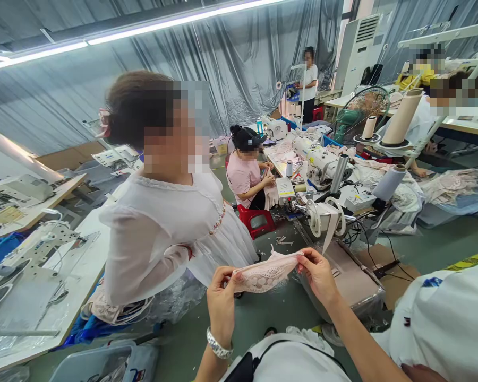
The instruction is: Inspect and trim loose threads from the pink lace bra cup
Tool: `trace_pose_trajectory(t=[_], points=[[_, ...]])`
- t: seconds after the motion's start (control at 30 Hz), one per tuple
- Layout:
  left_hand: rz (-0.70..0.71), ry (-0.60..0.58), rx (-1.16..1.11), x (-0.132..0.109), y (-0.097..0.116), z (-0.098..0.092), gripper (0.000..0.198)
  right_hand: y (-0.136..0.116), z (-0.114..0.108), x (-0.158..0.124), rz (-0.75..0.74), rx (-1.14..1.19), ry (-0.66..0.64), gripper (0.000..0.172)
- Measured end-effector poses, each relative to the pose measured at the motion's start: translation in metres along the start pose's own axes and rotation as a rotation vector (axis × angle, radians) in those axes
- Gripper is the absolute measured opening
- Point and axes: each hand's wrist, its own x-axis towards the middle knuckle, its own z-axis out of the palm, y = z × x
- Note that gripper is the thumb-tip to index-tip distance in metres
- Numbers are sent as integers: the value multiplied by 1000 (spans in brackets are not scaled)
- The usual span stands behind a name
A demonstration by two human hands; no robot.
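Observation:
A pale pink lace garment piece (267, 273) is stretched between my two hands, above the floor in the lower middle of the head view. My left hand (222, 286), with a silver watch (218, 345) at the wrist, pinches its left end between thumb and fingers. At the opposite end, my right hand (316, 273) grips the upper corner, fingers closed. The lace pattern hangs along the lower part, and a small narrow tip sticks up from the top edge.
A person in white (163, 212) stands close on my left; a white sleeve (450, 313) is close on my right. Ahead, a seated person (245, 172) works by a sewing machine (318, 159). A grey bin (103, 366) stands at lower left, a wrapped box (342, 276) at right.

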Motion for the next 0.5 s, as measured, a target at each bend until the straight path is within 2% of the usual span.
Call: trace_pose_trajectory(t=[0.2,0.5], points=[[-41,45,-73,2,-1,2,38,-1,0,0,-21,9,-10,34],[-7,60,-46,2,-4,3,31,0,-2,1,-25,21,-28,31]])
